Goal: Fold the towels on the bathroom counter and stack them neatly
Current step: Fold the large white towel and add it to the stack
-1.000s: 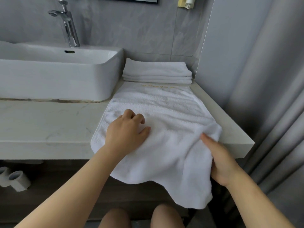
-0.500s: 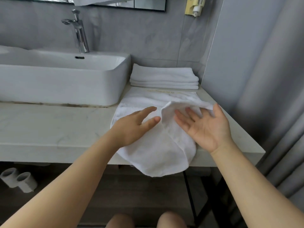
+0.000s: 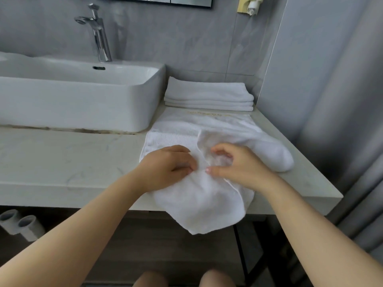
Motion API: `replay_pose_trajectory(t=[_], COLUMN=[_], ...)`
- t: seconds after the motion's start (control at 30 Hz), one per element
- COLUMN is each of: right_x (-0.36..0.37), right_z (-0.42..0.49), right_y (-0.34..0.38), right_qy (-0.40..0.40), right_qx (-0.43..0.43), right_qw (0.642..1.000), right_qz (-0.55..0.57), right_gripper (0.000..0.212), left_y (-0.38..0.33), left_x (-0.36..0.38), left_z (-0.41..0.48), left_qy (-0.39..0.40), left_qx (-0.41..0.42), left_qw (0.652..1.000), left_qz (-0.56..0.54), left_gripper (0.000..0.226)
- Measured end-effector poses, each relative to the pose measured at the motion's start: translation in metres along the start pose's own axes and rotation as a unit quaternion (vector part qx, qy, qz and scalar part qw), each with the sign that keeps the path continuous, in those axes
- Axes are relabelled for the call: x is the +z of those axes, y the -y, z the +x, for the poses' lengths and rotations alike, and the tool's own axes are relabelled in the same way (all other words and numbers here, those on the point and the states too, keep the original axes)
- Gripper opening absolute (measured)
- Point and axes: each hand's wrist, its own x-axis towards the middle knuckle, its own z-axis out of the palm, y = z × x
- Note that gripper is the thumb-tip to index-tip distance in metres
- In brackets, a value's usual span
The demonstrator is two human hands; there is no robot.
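towel [image 3: 207, 137]: white, spread on the counter [image 3: 62, 162] to the right of the sink; near end hangs over the front edge; far hem w/ faint gold lettering lies flat just before the stack; right side bunched into a rounded lump near the counter's right edge.
left hand [image 3: 167, 168]: palm down on the towel, fingers curled, tips pinching cloth at the middle. 0.5 s ago it was flat w/ fingers straight; now bent & gripping.
right hand [image 3: 234, 164]: fingers & thumb curled, pinching the towel just beside the left hand; fingertips of both nearly touching. 0.5 s ago it was palm-up & spread under a lifted fold; now turned over, lower, on the cloth.
change in towel: lifted flap from 0.5 s ago now lies down across the middle; less cloth hangs off the edge than 1 s ago.
stack [image 3: 209, 94]: folded white towels at the back of the counter against the wall, edges lined up; same spot as before.
sink [image 3: 83, 100]: white basin, left of the towel, tap [image 3: 99, 34] behind it.
below counter: paper rolls [image 3: 20, 224] at lower left.
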Motion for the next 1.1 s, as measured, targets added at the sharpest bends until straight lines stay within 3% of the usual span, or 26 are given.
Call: replay_pose_trajectory(t=[0.03, 0.1, 0.17, 0.23, 0.3, 0.4, 0.47, 0.53, 0.63, 0.7, 0.83, 0.87, 0.97, 1.03, 1.1], right_x=[0.003, 0.006, 0.006, 0.004, 0.001, -0.007, -0.013, -0.016, -0.015, -0.015, -0.019, -0.02, -0.023, -0.025, -0.026], right_z=[0.002, 0.007, 0.013, 0.018, 0.022, 0.024, 0.025, 0.024, 0.022, 0.022, 0.026, 0.026, 0.026, 0.027, 0.029], right_y=[-0.003, -0.005, -0.007, -0.01, -0.014, -0.023, -0.025, -0.025, -0.023, -0.024, -0.027, -0.027, -0.028, -0.029, -0.029], right_qy=[0.008, -0.03, -0.053, -0.082, -0.17, -0.29, -0.293, -0.279, -0.277, -0.279, -0.258, -0.247, -0.227, -0.219, -0.215], right_qx=[-0.005, -0.028, -0.027, 0.027, 0.084, 0.161, 0.203, 0.222, 0.223, 0.224, 0.241, 0.24, 0.245, 0.248, 0.253], right_qw=[0.999, 0.994, 0.997, 0.995, 0.962, 0.881, 0.854, 0.843, 0.834, 0.829, 0.801, 0.793, 0.795, 0.797, 0.802], right_qz=[-0.054, -0.096, -0.057, 0.044, 0.195, 0.338, 0.38, 0.403, 0.422, 0.43, 0.484, 0.503, 0.507, 0.505, 0.497], right_gripper=[0.047, 0.033, 0.024, 0.02, 0.023, 0.025, 0.025, 0.015, 0.018, 0.017, 0.011, 0.011, 0.012, 0.01, 0.011], left_y=[0.0, 0.0, -0.001, -0.003, -0.003, -0.004, -0.004, -0.004, -0.006, -0.008, -0.006, -0.004, 0.005, 0.008, 0.008], left_x=[0.0, 0.001, 0.0, -0.002, -0.005, -0.006, -0.005, -0.006, -0.01, -0.018, -0.03, -0.029, -0.019, -0.011, -0.007], left_z=[0.0, -0.002, -0.005, -0.007, -0.007, -0.008, -0.007, -0.006, -0.008, -0.005, 0.015, 0.021, 0.034, 0.036, 0.032], left_qy=[0.0, 0.0, 0.0, 0.011, 0.032, 0.069, 0.077, 0.078, 0.093, 0.083, 0.003, -0.031, -0.106, -0.14, -0.186], left_qx=[-0.003, -0.014, -0.025, -0.03, -0.024, 0.0, 0.012, 0.017, 0.01, -0.029, -0.193, -0.233, -0.294, -0.26, -0.187], left_qw=[1.0, 1.0, 1.0, 0.999, 0.999, 0.998, 0.997, 0.997, 0.991, 0.979, 0.893, 0.885, 0.922, 0.948, 0.964], left_qz=[0.001, -0.003, -0.011, -0.024, -0.031, -0.013, 0.009, -0.007, -0.095, -0.183, -0.406, -0.403, -0.228, -0.118, -0.042], left_gripper=[0.017, 0.016, 0.015, 0.016, 0.026, 0.048, 0.048, 0.032, 0.011, 0.012, 0.012, 0.014, 0.013, 0.01, 0.021])
